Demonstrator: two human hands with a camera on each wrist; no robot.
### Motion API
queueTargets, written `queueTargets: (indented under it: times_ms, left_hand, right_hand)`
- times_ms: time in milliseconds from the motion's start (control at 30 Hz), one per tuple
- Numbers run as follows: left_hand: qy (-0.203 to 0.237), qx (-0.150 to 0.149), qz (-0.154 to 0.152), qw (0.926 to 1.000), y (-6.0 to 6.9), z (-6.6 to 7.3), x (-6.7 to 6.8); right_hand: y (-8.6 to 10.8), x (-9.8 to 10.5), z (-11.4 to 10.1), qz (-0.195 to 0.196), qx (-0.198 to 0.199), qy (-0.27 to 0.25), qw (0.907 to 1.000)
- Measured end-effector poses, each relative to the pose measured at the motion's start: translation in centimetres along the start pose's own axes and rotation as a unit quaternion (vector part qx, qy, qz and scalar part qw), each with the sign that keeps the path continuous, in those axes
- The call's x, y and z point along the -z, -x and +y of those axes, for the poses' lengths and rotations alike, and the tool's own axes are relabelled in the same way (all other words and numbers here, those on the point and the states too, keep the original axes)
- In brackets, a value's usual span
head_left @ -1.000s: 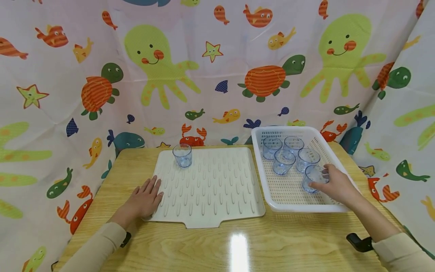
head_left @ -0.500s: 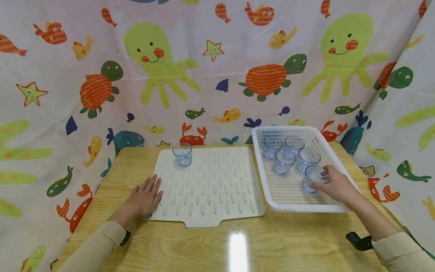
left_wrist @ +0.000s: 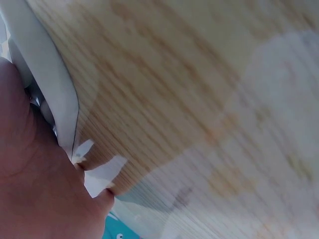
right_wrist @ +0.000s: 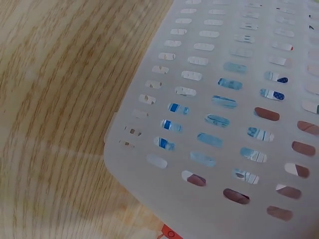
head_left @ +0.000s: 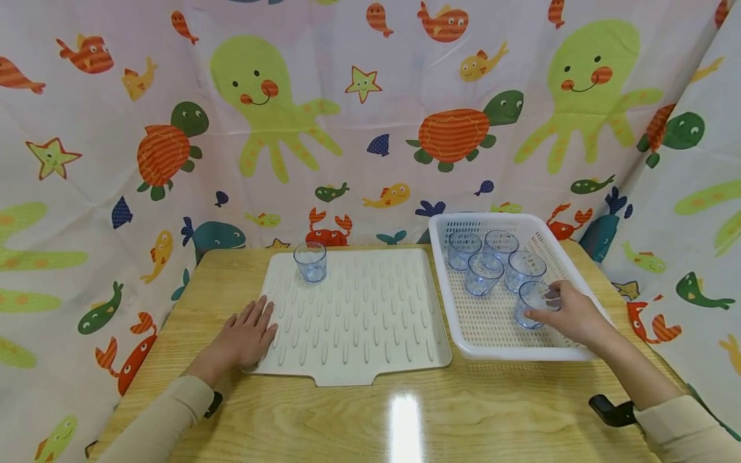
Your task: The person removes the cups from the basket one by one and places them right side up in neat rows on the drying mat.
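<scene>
In the head view my right hand (head_left: 573, 313) reaches into the white basket (head_left: 463, 352), thumb and fingers round a clear bluish glass (head_left: 529, 308) that stands upright at the basket's near right. Several similar glasses, one of them the middle glass (head_left: 484, 275), stand behind it in the basket. My left hand (head_left: 249, 337) lies flat, fingers straight, on the left edge of the cream ribbed drying tray (head_left: 359, 308). One more glass (head_left: 311, 263) stands on that tray at the back left. The right wrist view shows mostly the slotted basket wall (right_wrist: 134, 169), so the grip is largely hidden there.
Tray and basket sit side by side on a wooden table (head_left: 324, 424). Behind and beside it hangs a curtain (head_left: 370, 148) printed with sea animals. A dark strap-like piece (head_left: 611, 411) shows by the right sleeve.
The head view has tilted very slightly. Both hands, the glasses, the tray and the basket keep their places.
</scene>
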State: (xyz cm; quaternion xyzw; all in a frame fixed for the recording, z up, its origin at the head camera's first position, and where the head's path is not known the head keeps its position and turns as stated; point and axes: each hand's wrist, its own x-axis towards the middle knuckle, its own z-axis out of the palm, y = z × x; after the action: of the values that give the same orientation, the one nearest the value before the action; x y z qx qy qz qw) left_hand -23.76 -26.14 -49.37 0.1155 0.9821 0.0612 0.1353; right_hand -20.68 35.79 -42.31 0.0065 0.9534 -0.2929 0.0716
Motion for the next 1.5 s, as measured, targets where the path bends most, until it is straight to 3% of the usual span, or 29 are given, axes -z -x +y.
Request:
queueTargets:
  times_ms: [433,800,1167,1500]
  left_hand:
    - [-0.003,-0.006,0.006,1.0000,-0.3,-0.6,-0.4]
    - [0.003,-0.003,-0.002,1.0000,0.3,0.0,0.2]
    - [0.004,-0.014,0.015,0.9998,-0.4,-1.1,-0.8]
    - [0.013,-0.005,0.004,0.9999,0.4,0.2,0.4]
  right_hand:
    - [0.0,0.0,-0.2,0.016,-0.004,-0.006,0.9998]
    - [0.1,0.2,-0.8,0.031,0.011,-0.010,0.9994]
    - [0.3,0.4,-2.0,0.039,0.014,-0.041,0.9983]
    - [0.8,0.7,-2.9,0.050,0.018,-0.063,0.9966]
